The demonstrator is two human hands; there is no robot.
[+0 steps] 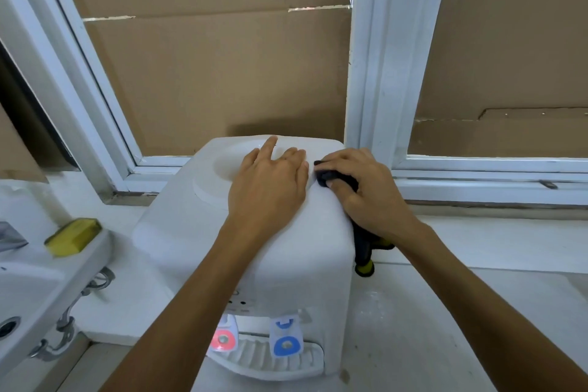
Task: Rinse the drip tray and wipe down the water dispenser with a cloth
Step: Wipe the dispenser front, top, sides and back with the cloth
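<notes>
At the bottom centre, nearest the camera: ribbed white drip tray (267,360) seated in the foot of the water dispenser (286,232), under a red tap (223,340) and a blue tap (285,344). On the dispenser's top, mid-frame: left hand (270,181) pressed flat, fingers (294,157) straight and spread. Just right of it, at the top's right edge: right hand (362,184), fingers curled round a dark cloth (331,176) with yellow trim hanging down the side. Dispenser standing on the white table (461,312). Lower left: sink (28,299), yellow sponge (73,236) on its rim.
</notes>
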